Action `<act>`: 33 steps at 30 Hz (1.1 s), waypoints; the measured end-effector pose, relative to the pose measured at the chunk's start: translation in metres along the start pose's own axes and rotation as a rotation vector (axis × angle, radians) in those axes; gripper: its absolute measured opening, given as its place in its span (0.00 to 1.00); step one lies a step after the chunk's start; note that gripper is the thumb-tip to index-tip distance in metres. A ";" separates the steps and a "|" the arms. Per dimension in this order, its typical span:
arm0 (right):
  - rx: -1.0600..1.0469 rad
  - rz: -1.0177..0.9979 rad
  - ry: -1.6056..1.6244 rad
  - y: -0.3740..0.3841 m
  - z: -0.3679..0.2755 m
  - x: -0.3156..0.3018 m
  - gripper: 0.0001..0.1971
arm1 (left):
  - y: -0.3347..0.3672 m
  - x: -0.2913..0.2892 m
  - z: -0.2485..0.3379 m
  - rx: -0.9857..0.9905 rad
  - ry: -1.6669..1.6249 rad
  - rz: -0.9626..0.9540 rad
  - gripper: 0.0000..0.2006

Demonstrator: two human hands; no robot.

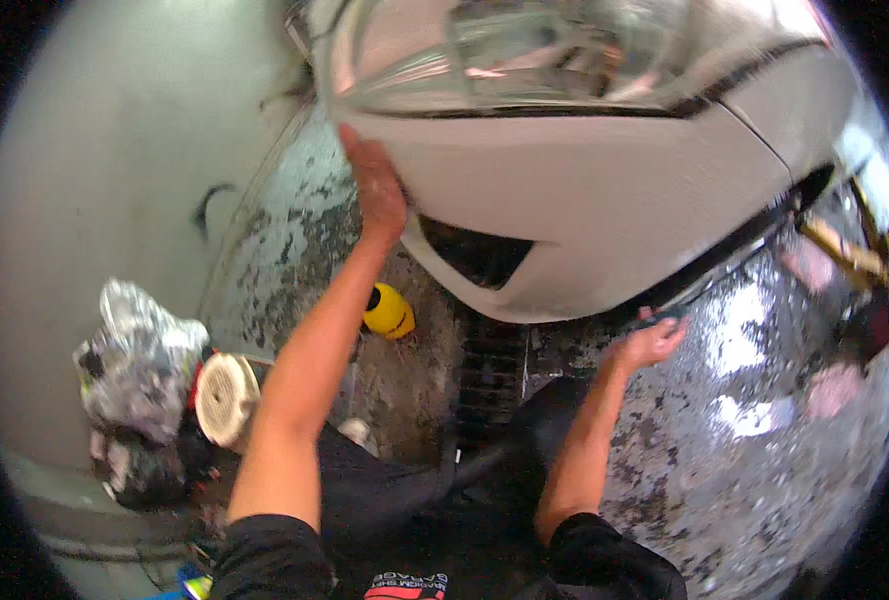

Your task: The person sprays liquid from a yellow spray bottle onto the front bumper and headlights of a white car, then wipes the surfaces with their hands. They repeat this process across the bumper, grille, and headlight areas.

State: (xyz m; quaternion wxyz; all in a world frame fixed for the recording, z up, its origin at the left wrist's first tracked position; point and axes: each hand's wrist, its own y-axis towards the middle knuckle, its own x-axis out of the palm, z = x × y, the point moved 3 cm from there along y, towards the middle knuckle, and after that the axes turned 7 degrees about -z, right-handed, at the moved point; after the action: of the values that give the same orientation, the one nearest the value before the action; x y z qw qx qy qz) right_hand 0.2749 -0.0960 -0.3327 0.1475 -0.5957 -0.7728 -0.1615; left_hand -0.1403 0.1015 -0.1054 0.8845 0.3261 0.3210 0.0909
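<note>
A wet-looking, pale car bumper (584,200) takes up the top middle, beneath a clear lamp (414,70). My left hand (374,185) lies flat against the bumper's left side, fingers stretched out and pointing up. Below the bumper's lower right edge is my right hand (651,342), palm turned up and fingers curled round something small and dark (661,317); blur hides what it is. A dark opening (474,252) shows in the bumper's lower left corner, close to my left hand.
Beyond my left forearm a yellow bottle (391,312) stands on the wet floor (724,450). At left are plastic bags (144,370) and a round cream perforated piece (226,400). A floor grate (491,375) runs under the bumper; a pale wall (114,180) rises at left.
</note>
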 end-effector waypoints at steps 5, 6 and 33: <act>-0.833 0.053 -0.383 0.012 -0.195 0.091 0.18 | -0.066 -0.075 -0.084 -0.401 0.007 -0.697 0.43; -0.974 0.036 -0.503 -0.007 -0.221 0.108 0.17 | -0.085 -0.103 -0.115 -0.499 0.079 -0.786 0.44; -1.767 -0.345 -1.174 -0.295 -0.231 0.451 0.29 | -0.048 -0.180 -0.275 -0.510 -1.072 -0.301 0.18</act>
State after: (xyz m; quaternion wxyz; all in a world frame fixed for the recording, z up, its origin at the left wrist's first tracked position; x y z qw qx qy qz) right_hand -0.1144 0.1292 0.0445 -0.7546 -0.3587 -0.4061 -0.3702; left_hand -0.4548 0.1404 -0.2049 0.9762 0.0554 -0.1579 -0.1378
